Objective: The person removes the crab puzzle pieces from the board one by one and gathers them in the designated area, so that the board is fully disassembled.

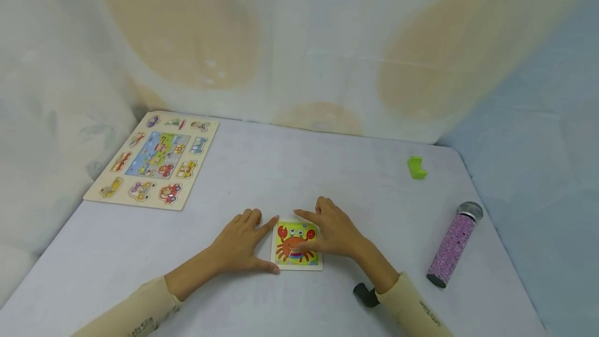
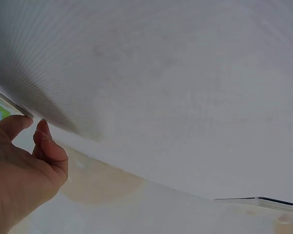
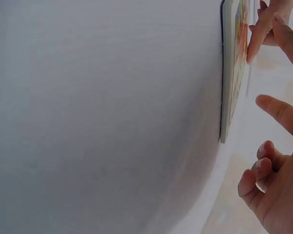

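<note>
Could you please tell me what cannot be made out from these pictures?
Head view: part of the crab puzzle, hidden by the right hand.
Head view: the whole shape of the black object, partly hidden by the right sleeve.
Left wrist view: most of the crab puzzle, cut off by the left edge.

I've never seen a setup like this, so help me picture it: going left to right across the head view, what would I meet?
Vehicle puzzle board, left hand, crab picture board, small black object, green block, glittery pink microphone.
</note>
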Tool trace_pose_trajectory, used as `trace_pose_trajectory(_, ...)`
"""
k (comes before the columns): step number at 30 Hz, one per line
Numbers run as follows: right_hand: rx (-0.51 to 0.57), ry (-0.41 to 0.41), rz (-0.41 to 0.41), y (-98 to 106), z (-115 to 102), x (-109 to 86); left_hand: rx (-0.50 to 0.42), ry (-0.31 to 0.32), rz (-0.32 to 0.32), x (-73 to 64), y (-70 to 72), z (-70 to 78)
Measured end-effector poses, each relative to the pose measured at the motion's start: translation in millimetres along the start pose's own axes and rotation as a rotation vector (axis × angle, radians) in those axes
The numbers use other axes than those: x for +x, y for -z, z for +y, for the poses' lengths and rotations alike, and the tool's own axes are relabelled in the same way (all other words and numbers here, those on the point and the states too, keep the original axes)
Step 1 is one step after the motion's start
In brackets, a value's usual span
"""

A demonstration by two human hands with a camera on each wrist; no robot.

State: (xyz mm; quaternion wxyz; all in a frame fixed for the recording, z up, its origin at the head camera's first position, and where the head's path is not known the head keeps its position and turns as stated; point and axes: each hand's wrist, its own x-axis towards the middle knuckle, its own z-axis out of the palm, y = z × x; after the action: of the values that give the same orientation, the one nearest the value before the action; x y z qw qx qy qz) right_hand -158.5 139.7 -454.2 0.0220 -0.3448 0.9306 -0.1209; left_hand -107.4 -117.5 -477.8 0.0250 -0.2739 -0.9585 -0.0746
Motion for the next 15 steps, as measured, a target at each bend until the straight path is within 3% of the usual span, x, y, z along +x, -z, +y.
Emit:
trace_pose_trajectory(7, 0.032, 0.041, -0.117, 2.8, -6.5, 10.2, -0.064, 0.020, -0.006, 0.6, 0.5, -2.0)
trace_pose_trajectory(15, 0.069, 0.139, -0.159, 4.8, -9.8, 18.5, -0.105, 0.033, -0.030, 2.7, 1.1, -4.1)
